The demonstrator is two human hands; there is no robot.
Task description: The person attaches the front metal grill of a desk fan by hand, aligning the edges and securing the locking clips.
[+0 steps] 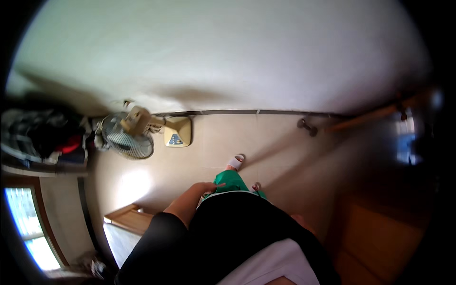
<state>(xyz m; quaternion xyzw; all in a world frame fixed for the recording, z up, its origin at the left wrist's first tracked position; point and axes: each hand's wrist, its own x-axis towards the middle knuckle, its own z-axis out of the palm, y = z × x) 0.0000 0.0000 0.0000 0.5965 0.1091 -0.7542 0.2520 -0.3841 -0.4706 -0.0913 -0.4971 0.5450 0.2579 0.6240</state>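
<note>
My left hand (209, 186) is low in front of my body, beside the green shorts (229, 179). At least one finger is stretched out, and I see nothing held in it; the rest of the fingers are partly hidden. My right hand is hidden behind my black shirt (237, 218); only a bit of bare skin shows at the shirt's right edge. Below, one foot wears a white sandal (236, 161) on the tiled floor (213, 142). Part of the other foot shows beside the shorts.
A standing fan (128, 137) with a yellowish base (178, 133) is by the wall at left. A clothes pile (40, 137) lies farther left. A dumbbell (308, 127) rests near the wall, beside a wooden door (365, 116). Wooden furniture (375, 237) stands at lower right.
</note>
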